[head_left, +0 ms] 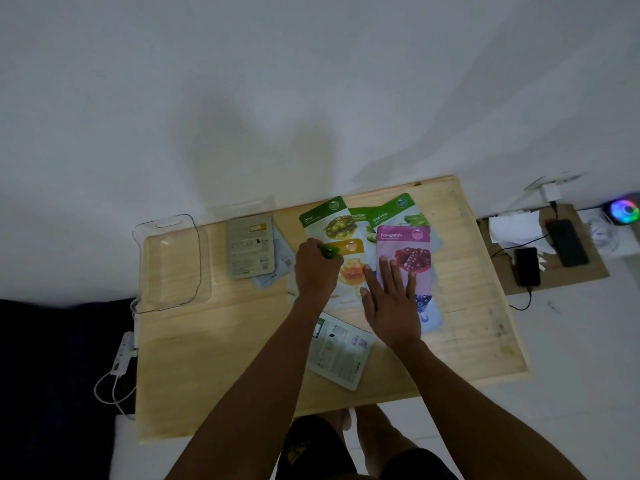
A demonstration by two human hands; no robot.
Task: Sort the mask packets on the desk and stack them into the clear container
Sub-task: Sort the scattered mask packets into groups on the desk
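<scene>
- A brown cardboard sheet (588,271) lies at the right, carrying two dark phones (527,266) (567,242), both with cables attached.
- Crumpled white paper (512,230) sits at its far edge.
- A round rainbow-lit gadget (623,211) glows beyond.
- A white adapter (124,353) with a cord lies at the left.

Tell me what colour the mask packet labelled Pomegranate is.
Pink-purple Pomegranate mask packet, with a dark red fruit picture; head view.
</scene>
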